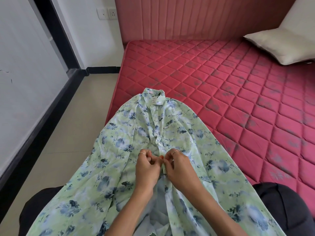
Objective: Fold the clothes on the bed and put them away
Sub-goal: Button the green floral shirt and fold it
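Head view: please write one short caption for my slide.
Both hands, left hand and right hand, pinch the front of a floral shirt on a red mattress.

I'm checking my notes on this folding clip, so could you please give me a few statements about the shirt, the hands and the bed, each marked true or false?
1. Both hands pinch the front placket of the floral shirt. True: the left hand and right hand meet at its middle.
2. The shirt is already folded into a neat square. False: it lies spread out, collar away from the person.
3. A pale pillow lies at the far right of the red mattress. True.
4. The shirt's collar points toward the person. False: it points toward the headboard.
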Available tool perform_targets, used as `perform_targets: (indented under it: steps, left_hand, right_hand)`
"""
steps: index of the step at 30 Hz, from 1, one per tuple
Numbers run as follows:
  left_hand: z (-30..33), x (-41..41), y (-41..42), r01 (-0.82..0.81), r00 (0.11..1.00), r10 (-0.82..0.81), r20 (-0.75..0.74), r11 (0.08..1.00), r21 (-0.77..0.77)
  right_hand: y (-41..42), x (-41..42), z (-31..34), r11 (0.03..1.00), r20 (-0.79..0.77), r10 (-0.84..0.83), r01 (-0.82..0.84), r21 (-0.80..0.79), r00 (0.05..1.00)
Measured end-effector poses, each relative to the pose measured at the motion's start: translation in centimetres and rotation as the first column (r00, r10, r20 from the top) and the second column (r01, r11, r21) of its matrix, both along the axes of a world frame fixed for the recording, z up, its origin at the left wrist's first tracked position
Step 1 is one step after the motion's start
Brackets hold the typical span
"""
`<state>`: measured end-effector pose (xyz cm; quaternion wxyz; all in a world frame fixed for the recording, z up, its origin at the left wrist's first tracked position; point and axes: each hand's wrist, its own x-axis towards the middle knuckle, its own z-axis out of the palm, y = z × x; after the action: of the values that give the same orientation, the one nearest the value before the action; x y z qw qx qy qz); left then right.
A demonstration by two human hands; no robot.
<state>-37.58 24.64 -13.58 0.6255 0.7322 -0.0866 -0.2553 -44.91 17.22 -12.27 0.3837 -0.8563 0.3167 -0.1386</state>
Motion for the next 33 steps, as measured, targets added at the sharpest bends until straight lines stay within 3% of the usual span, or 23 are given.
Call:
perform_targets:
  steps: [5, 9, 13, 17, 19, 23, 27, 29, 31, 32, 33]
  left_hand:
    - [0.3, -0.3, 0.1, 0.029, 0.99, -0.023, -0.142, 0.999, 0.043]
    - [0.6, -0.4, 0.8, 0.169, 0.982, -0.156, -0.108, 0.978, 0.125]
    - [1.0, -0.4, 0.3, 0.127, 0.992, -0.127, -0.005, 0.984, 0.123]
    - [0.4, -0.5, -0.1, 0.087, 0.993, -0.091, 0.075, 0.994, 0.062]
    - [0.3, -0.5, -0.2, 0.059, 0.993, -0.064, 0.103, 0.997, 0.052]
    - [0.1, -0.7, -0.2, 0.053, 0.992, -0.055, 0.112, 0.998, 0.019]
    - [0.0, -0.6, -0.2, 0.086, 0.989, -0.083, 0.119, 0.996, -0.017]
    - [-0.1, -0.4, -0.2, 0.101, 0.99, -0.097, 0.104, 0.994, -0.037]
    - [0.1, 0.0, 0.0, 0.138, 0.986, -0.132, 0.102, 0.989, -0.048]
    - [0.3, 0.2, 0.1, 0.169, 0.981, -0.163, 0.109, 0.984, -0.048]
    - [0.4, 0.4, 0.1, 0.204, 0.972, -0.198, 0.123, 0.978, -0.04]
  right_hand:
    - [0.4, -0.3, 0.4, 0.994, 0.037, 0.036, -0.032, -0.104, 0.999]
    - [0.9, -0.7, -0.1, 0.982, 0.078, 0.053, -0.037, -0.187, 0.996]
    - [1.5, -0.9, -0.6, 0.94, 0.112, 0.065, -0.023, -0.341, 0.992]
    - [1.4, -0.8, -0.9, 0.926, 0.196, 0.073, 0.007, -0.377, 0.978]
    - [1.3, -0.6, -1.2, 0.948, 0.254, 0.048, 0.036, -0.315, 0.966]
    - [1.3, -0.5, -1.5, 0.994, 0.338, -0.094, 0.107, -0.018, 0.936]
    - [1.1, -0.4, -0.1, 0.945, 0.345, -0.228, 0.122, 0.303, 0.91]
    - [0.6, -0.1, 0.2, 0.802, 0.325, -0.31, 0.062, 0.594, 0.894]
    - [-0.4, 0.1, 0.7, 0.385, 0.257, -0.437, -0.078, 0.919, 0.862]
    - [-1.0, 0.1, 1.0, 0.198, 0.194, -0.463, -0.113, 0.974, 0.865]
    - [-1.7, -0.1, 1.2, 0.113, 0.146, -0.44, -0.107, 0.988, 0.886]
